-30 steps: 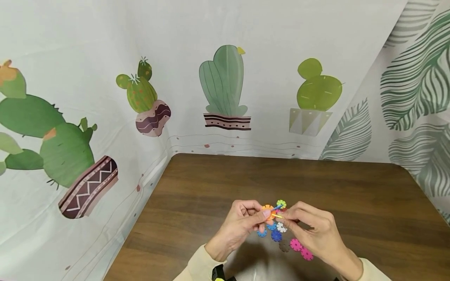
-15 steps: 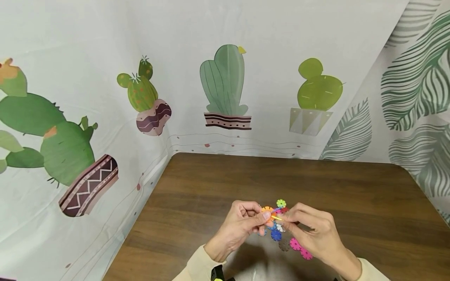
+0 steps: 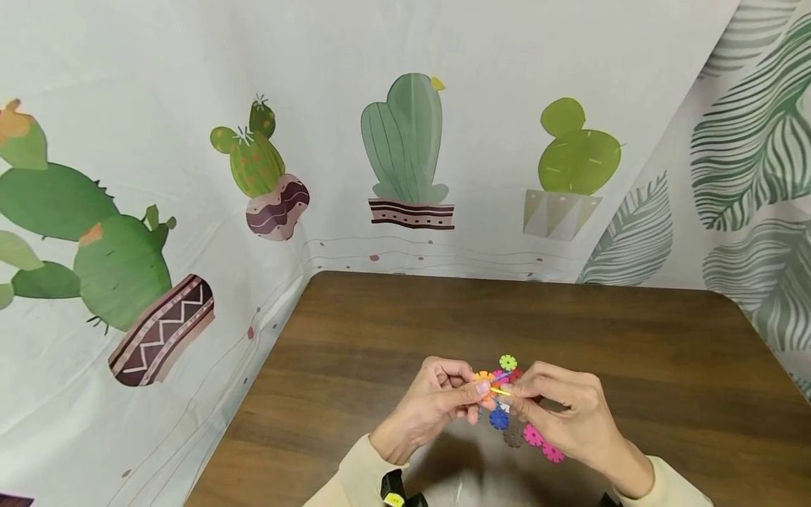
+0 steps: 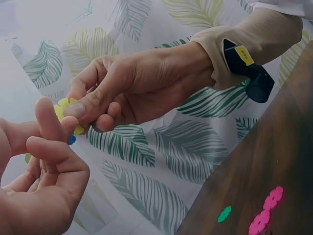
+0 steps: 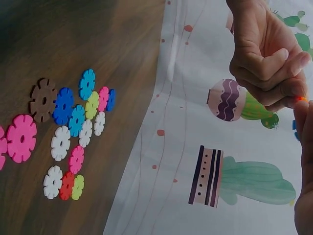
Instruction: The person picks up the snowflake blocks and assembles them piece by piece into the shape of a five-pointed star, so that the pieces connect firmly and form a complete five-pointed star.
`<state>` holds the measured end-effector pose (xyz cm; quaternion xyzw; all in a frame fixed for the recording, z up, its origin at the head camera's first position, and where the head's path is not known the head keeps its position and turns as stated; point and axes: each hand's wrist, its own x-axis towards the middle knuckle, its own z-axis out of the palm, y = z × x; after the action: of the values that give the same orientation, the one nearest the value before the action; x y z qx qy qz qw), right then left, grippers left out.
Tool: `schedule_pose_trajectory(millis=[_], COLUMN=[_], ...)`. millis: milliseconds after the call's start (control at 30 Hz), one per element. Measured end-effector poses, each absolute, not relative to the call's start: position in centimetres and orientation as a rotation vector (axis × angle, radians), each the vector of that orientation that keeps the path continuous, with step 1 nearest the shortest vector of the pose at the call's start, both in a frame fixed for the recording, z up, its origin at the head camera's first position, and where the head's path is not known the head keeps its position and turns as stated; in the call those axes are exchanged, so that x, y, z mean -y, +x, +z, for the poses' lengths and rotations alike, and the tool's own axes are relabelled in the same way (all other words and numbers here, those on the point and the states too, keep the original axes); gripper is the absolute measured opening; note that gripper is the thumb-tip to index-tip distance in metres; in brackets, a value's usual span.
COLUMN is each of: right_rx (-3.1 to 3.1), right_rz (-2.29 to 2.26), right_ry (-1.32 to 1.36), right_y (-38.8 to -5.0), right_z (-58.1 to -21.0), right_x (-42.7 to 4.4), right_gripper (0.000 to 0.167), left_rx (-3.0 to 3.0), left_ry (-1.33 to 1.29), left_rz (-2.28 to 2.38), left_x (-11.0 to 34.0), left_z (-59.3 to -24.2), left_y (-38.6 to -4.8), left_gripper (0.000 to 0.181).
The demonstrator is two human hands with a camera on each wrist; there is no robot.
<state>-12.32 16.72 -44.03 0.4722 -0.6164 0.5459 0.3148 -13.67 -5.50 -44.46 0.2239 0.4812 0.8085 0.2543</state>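
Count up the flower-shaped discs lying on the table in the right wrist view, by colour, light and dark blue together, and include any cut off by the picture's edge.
Pink discs: 4, one cut off at the edge
White discs: 4
Blue discs: 4
Yellow-green discs: 2
Brown disc: 1
Red disc: 1
Total: 16

My feed shows a dark wood-grain table point(image 3: 393, 324) | on it, notched snowflake discs point(image 5: 73, 123) | brown disc point(image 5: 39, 104) beside dark blue disc point(image 5: 61, 102) | red disc point(image 5: 66, 190) between white disc point(image 5: 50, 178) and yellow-green disc point(image 5: 78, 186) | two pink discs point(image 5: 22, 129) side by side
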Motion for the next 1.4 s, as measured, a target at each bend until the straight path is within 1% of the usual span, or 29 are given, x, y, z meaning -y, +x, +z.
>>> schedule_pose_trajectory(millis=[67,133,200,267,367,500,633,667,733,867,900,1167,1267,1367,1400], right_rx=[1.626,1.645,1.662,1.670,1.671,1.672,1.701,1.709,1.731,1.753,1.759,1.791,1.832,1.923,1.977], right_rz=[1.448,1.432,1.418,1.416,1.440,1.467,1.388,1.362,1.306,1.264,1.254,1.146,1.107,1.060,1.053], right_ry=[1.242,1.223,1.209,1.199,1.199,1.202,1.144,1.128,1.098,1.100,1.103,1.037,0.983,0.906,0.875], right_y=[-12.3,-12.3,-12.2,-12.2,-12.3,-12.4,-12.5,-12.5,-12.6,-12.7,-12.7,-12.7,-12.9,-13.2,-13.3], right_z=[-44.0,-44.1,-44.2,-44.4,-44.7,-45.0,-45.0,-44.9,-44.8,-44.5,-44.4,-44.0,-44.5,-45.5,-45.9], right_x=[-16.7,-16.7,-16.8,-16.9,-17.1,-17.2,-17.3,-17.3,-17.2,-17.3,-17.3,-18.2,-19.0,-19.8,-20.1], right_gripper=[0.009,0.014,0.015,0.013,0.006,0.003,0.011,0.013,0.017,0.016,0.016,0.021,0.025,0.028,0.026], left_rx=[-1.314,-1.334,-1.367,-1.389,-1.395,-1.399,-1.408,-1.413,-1.432,-1.501,-1.521,-1.614,-1.635,-1.641,-1.642], left_ry=[0.606,0.612,0.620,0.625,0.628,0.632,0.617,0.614,0.602,0.569,0.558,0.478,0.475,0.504,0.513], left_rz=[2.200,2.204,2.207,2.202,2.193,2.197,2.197,2.194,2.179,2.131,2.117,2.076,2.011,1.900,1.853], left_x=[5.4,5.4,5.3,5.3,5.2,5.2,5.1,5.1,5.1,5.2,5.2,6.5,7.1,7.4,7.4], left_z=[-44.3,-44.2,-44.2,-44.1,-44.2,-44.2,-44.4,-44.5,-44.5,-44.4,-44.4,-44.6,-45.0,-45.8,-46.1], left_y=[-13.6,-13.5,-13.5,-13.5,-13.6,-13.6,-13.8,-13.9,-14.0,-14.1,-14.1,-14.3,-14.2,-13.8,-13.6], left_gripper=[0.027,0.040,0.054,0.063,0.065,0.061,0.037,0.035,0.036,0.057,0.058,0.048,0.045,0.035,0.032])
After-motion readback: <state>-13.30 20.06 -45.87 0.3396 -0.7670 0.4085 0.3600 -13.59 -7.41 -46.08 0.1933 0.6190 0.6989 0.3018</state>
